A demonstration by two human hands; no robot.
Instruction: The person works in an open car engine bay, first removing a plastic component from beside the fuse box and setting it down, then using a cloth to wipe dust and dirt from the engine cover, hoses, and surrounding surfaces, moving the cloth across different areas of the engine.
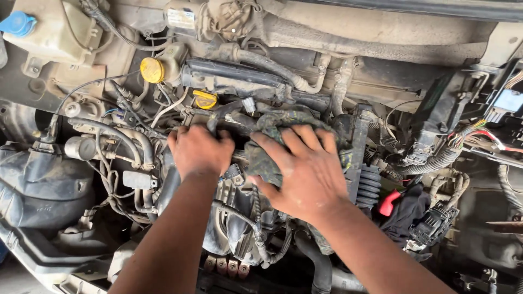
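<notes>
Rag (272, 142) lies on top of the engine (229, 218), just below the yellow oil cap (205, 99). Your right hand (305, 169) presses flat on it, fingers spread wide; your left hand (199, 149) curls closed around a dark hose (223, 115) beside it.

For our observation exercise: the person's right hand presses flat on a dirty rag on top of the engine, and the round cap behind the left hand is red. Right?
Not quite. In the head view the round cap is yellow, not red. The rest holds: the right hand lies flat on the dirty rag on the engine, and the cap sits behind the left hand.
</notes>
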